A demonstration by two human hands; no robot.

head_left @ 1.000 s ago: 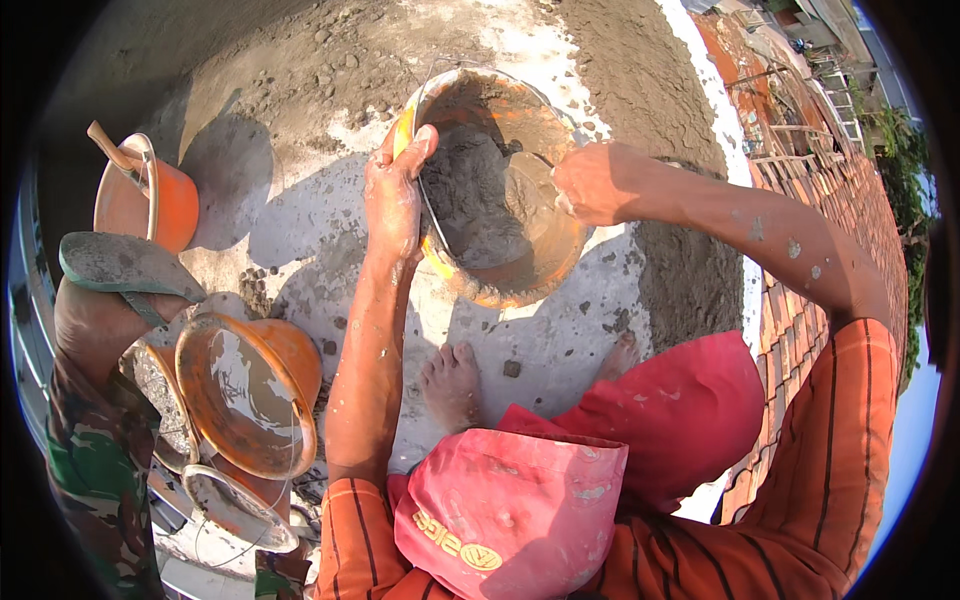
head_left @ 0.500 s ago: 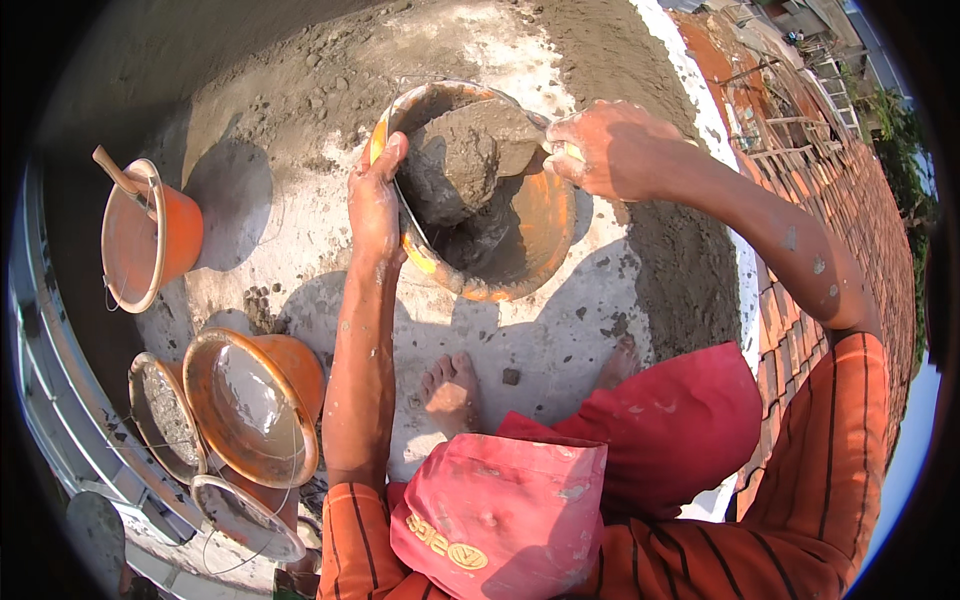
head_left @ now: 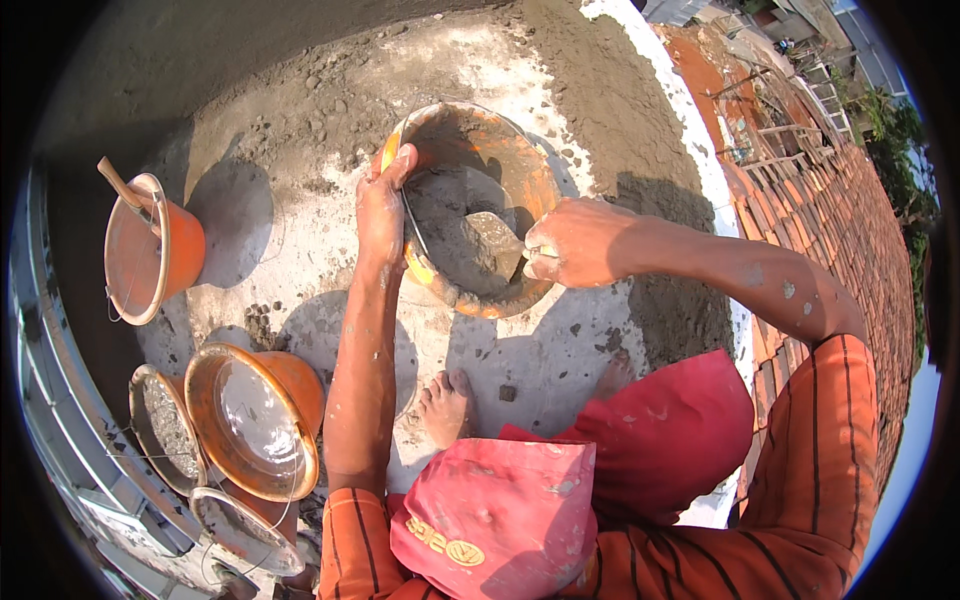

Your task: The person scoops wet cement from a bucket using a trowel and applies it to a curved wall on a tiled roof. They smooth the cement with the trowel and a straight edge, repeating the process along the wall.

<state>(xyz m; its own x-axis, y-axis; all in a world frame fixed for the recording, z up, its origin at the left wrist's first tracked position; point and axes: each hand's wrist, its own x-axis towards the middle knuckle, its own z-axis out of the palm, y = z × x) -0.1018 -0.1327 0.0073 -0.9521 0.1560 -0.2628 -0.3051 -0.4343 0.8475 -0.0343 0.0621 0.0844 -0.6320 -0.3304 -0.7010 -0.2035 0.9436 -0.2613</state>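
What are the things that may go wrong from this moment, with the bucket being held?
The left hand grips the rim of the mortar-smeared bucket; if it slips, the bucket might tip. The right hand holds a trowel in the mortar, so some might splash onto the nearby bare foot. The right hand also appears close to the rim, so its knuckles could scrape there.

Held bucket (head_left: 538,185): orange plastic by its look, matt, crusted inside; mortar (head_left: 435,208) in it grey, pasty, rough-topped. Water bucket (head_left: 302,385): orange, plastic-looking, scuffed; water (head_left: 248,405) glossy, bright with reflections. Wooden handle (head_left: 120,183) bare, dull. Trousers (head_left: 675,430): red cloth, matt, stained. Sleeve (head_left: 830,430): striped cloth, matt. Floor (head_left: 505,350) rough, spattered. Roof tiles (head_left: 855,250) matt, clay-like, coarse
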